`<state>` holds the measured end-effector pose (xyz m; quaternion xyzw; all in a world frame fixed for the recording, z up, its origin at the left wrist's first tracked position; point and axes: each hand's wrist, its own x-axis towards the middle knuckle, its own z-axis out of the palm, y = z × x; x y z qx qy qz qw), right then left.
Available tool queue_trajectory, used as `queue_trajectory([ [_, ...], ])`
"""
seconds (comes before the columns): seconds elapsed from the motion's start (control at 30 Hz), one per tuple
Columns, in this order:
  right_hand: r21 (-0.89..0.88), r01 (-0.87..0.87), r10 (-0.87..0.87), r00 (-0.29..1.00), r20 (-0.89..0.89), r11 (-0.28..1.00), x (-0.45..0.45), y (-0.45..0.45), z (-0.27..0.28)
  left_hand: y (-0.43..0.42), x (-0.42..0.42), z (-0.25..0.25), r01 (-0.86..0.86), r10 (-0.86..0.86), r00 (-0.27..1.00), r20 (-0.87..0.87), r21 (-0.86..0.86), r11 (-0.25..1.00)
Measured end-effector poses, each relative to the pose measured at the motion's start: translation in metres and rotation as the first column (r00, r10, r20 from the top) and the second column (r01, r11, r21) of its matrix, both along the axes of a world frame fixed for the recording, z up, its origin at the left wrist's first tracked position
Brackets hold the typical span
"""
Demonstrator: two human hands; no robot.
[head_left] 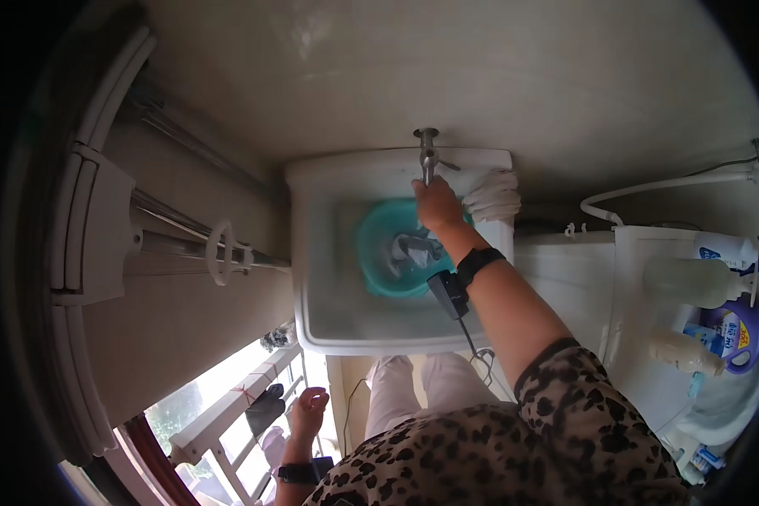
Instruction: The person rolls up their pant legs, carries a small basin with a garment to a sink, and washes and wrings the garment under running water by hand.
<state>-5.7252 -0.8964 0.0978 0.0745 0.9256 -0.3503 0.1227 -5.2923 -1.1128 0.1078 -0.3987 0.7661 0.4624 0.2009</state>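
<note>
My right hand reaches over the sink, its fingers closed round the lower end of the metal faucet on the wall. Below it, a teal basin stands in the white sink. Grey and white cloth lies in the basin, partly behind my wrist; it looks wet. My left hand hangs low, away from the sink, near the white railing. Its fingers are loosely curled in, and nothing shows in them.
A folded pale cloth rests on the sink's back right corner. Right of the sink stands a white machine with bottles, among them a purple jug. A white railing is at lower left. A cable hangs from the device on my right wrist.
</note>
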Motion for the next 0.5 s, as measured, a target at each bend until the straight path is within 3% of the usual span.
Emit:
queue_trajectory([
  [0.27,-0.014,0.052,-0.051,0.998,0.042,0.999,-0.005,0.002,-0.001,-0.005,-0.052,-0.001,0.154,-0.154,0.984,-0.089,-0.004,0.988],
  [0.37,-0.067,-0.055,0.060,0.995,0.076,0.996,-0.001,0.011,0.008,-0.008,-0.062,-0.004,0.204,-0.202,0.975,-0.088,0.010,0.979],
  [0.47,-0.174,0.149,-0.203,0.913,-0.353,0.973,0.022,0.030,-0.010,-0.004,-0.080,-0.007,0.204,-0.201,0.977,-0.074,0.040,0.978],
  [0.5,-0.290,0.142,-0.251,0.889,-0.383,0.946,0.027,0.033,0.001,-0.001,-0.090,-0.004,0.207,-0.201,0.976,-0.088,0.062,0.976],
])
